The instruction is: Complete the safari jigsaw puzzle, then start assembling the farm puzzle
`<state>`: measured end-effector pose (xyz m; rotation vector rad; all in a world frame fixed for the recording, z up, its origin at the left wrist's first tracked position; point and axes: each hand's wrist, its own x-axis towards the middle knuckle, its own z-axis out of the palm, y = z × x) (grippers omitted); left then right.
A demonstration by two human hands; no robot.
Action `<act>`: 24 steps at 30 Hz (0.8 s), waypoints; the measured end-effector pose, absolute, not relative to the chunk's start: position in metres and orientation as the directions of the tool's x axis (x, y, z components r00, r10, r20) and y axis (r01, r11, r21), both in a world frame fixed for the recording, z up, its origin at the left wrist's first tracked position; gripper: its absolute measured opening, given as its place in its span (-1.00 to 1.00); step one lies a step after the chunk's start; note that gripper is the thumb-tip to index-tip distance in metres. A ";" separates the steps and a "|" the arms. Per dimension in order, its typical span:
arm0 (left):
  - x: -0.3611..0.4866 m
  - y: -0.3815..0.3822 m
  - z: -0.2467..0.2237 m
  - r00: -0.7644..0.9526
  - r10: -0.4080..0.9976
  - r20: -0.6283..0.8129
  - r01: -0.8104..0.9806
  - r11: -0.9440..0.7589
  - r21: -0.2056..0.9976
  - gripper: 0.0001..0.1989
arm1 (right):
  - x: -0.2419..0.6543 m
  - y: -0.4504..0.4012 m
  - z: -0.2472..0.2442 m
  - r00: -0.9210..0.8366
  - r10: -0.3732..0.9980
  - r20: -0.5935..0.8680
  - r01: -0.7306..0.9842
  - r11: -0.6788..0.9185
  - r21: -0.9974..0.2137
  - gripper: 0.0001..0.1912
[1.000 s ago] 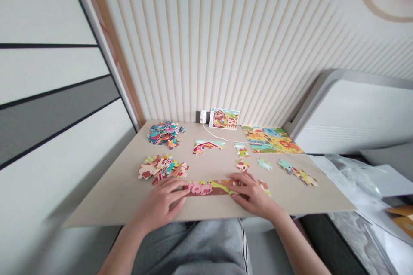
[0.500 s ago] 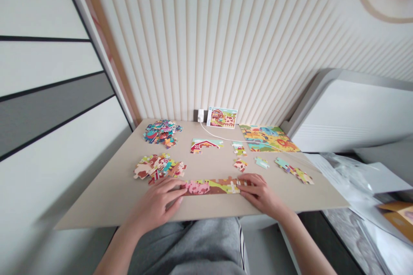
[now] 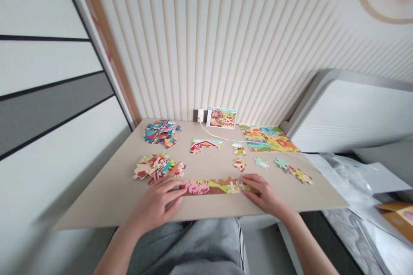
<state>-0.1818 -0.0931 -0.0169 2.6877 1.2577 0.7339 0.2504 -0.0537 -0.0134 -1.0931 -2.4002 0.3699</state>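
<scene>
Right hand (image 3: 266, 193) slid right along jigsaw strip (image 3: 213, 187), left hand (image 3: 155, 202) touching

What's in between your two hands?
In the head view, a long strip of joined jigsaw pieces lies between the left hand and the right hand, and both hands touch it.

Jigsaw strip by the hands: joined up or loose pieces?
Joined: the jigsaw strip forms one row with no visible gaps, its picture running across the pieces, the left hand and right hand resting at either end.
</scene>
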 end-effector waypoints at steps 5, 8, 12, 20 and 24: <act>-0.181 -0.094 -0.014 0.545 0.754 0.367 0.714 -0.647 0.269 -0.66 | 0.252 -0.052 -0.014 -0.575 0.767 0.284 0.620 0.636 -0.461 -0.57; -0.182 -0.095 -0.014 0.551 0.752 0.361 0.716 -0.648 0.260 -0.67 | 0.249 -0.051 -0.013 -0.582 0.760 0.291 0.600 0.642 -0.477 -0.58; -0.182 -0.094 -0.015 0.559 0.749 0.355 0.721 -0.651 0.238 -0.66 | 0.243 -0.050 -0.011 -0.630 0.725 0.279 0.578 0.678 -0.455 -0.62; -0.181 -0.094 -0.013 0.549 0.746 0.376 0.707 -0.655 0.267 -0.67 | 0.240 -0.046 -0.010 -0.675 0.679 0.289 0.564 0.727 -0.391 -0.68; -0.180 -0.094 -0.011 0.543 0.750 0.377 0.699 -0.653 0.291 -0.66 | 0.237 -0.050 -0.008 -0.675 0.673 0.304 0.575 0.737 -0.355 -0.69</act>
